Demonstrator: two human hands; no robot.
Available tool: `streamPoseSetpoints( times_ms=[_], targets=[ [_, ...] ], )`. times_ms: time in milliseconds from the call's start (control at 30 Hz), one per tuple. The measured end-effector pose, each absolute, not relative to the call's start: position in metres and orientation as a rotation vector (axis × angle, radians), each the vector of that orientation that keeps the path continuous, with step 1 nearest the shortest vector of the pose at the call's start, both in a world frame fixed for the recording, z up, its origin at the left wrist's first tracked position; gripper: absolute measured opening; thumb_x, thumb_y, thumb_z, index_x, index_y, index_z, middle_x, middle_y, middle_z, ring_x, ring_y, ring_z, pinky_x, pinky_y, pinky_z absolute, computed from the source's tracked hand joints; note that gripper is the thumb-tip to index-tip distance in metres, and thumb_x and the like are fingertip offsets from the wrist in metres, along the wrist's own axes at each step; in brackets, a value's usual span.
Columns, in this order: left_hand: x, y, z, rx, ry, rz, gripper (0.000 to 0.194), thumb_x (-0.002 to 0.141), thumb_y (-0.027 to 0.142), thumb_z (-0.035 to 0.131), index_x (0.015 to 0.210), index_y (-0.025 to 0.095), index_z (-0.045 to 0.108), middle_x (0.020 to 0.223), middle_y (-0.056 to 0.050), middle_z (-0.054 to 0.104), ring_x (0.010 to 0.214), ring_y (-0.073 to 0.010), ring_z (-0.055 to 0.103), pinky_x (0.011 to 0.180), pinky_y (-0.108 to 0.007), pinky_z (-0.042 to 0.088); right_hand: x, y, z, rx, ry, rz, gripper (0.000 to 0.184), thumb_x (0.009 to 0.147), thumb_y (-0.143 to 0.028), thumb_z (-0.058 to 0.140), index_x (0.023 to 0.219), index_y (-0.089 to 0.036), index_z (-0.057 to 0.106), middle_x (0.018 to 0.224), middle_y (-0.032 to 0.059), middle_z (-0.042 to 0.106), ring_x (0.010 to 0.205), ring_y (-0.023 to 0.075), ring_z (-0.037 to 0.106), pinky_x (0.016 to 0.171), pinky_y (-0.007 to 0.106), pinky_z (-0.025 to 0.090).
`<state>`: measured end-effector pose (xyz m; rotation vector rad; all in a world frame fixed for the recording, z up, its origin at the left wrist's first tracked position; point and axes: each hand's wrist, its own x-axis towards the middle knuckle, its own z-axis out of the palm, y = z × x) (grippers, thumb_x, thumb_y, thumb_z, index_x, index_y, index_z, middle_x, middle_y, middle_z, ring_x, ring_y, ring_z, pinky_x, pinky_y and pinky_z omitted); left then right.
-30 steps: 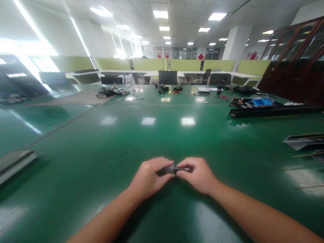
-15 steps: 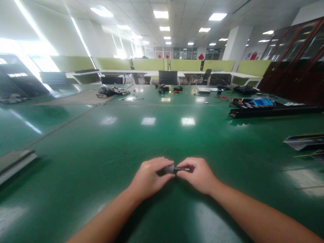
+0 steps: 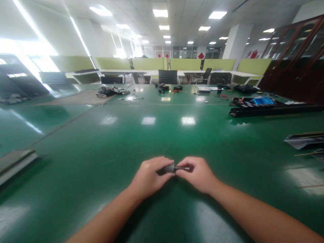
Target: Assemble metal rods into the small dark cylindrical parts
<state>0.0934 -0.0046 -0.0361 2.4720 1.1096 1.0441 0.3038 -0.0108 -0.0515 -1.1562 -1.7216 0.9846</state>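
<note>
Just above the green tabletop (image 3: 162, 138), both of my hands meet on a small metal piece. Its left end is a short grey cylinder (image 3: 170, 168), pinched between the thumb and fingers of my left hand (image 3: 149, 176). From the cylinder a thin, dark, ridged shaft (image 3: 184, 168) points right, lying roughly level. My right hand (image 3: 200, 176) is closed on this shaft with thumb and fingertips, close to the cylinder. Part of the cylinder's left end is hidden by my left fingers. The piece is too small for me to tell its exact kind.
Long black metal channels (image 3: 275, 110) with a blue item (image 3: 263, 101) lie at the right. Another metal channel (image 3: 301, 141) is nearer on that side. A flat board (image 3: 17, 162) sits at the left edge. Tools and parts (image 3: 162, 88) are scattered far back.
My right fingertips have shifted very slightly left along the shaft, toward the cylinder. My left hand keeps its place and its grip.
</note>
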Motion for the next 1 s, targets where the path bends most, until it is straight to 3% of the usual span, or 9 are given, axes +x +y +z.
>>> streamPoseSetpoints(
  times_ms=[267, 467, 733, 1000],
  targets=[
    [0.0933, -0.0049, -0.0367, 2.473, 1.084, 1.057, 0.024, 0.079, 0.025, 0.076, 0.102, 0.021, 0.075, 0.096, -0.005, 0.077, 0.090, -0.0198, 0.074, 0.087, -0.029, 0.060, 0.3043, -0.0105, -0.0534, -1.167, -1.724, 0.996, 0.006, 0.076, -0.021, 0.075, 0.081, -0.017, 0.077, 0.079, 0.0036, 0.075, 0.072, 0.0177, 0.068, 0.068, 0.026, 0.050],
    [0.0921, -0.0047, -0.0385, 2.495, 1.100, 1.062, 0.025, 0.078, 0.026, 0.076, 0.103, 0.023, 0.075, 0.097, -0.004, 0.077, 0.093, -0.0214, 0.074, 0.096, -0.036, 0.058, 0.3052, -0.0108, -0.0524, -1.162, -1.726, 0.992, 0.006, 0.077, -0.021, 0.074, 0.080, -0.018, 0.077, 0.078, 0.0032, 0.075, 0.071, 0.0174, 0.068, 0.067, 0.026, 0.049],
    [0.0922, -0.0035, -0.0392, 2.495, 1.092, 1.073, 0.025, 0.078, 0.026, 0.077, 0.103, 0.023, 0.075, 0.097, -0.004, 0.077, 0.092, -0.0210, 0.074, 0.090, -0.033, 0.060, 0.3054, -0.0105, -0.0523, -1.167, -1.734, 0.985, 0.005, 0.077, -0.022, 0.074, 0.079, -0.018, 0.077, 0.078, 0.0032, 0.075, 0.072, 0.0179, 0.068, 0.067, 0.026, 0.050],
    [0.0898, -0.0036, -0.0388, 2.533, 1.103, 1.043, 0.027, 0.078, 0.026, 0.077, 0.105, 0.024, 0.074, 0.099, -0.003, 0.077, 0.095, -0.0214, 0.073, 0.100, -0.038, 0.056, 0.3043, -0.0121, -0.0509, -1.163, -1.736, 0.984, 0.005, 0.077, -0.021, 0.074, 0.081, -0.018, 0.076, 0.079, 0.0032, 0.075, 0.073, 0.0179, 0.068, 0.067, 0.026, 0.050]
  ],
)
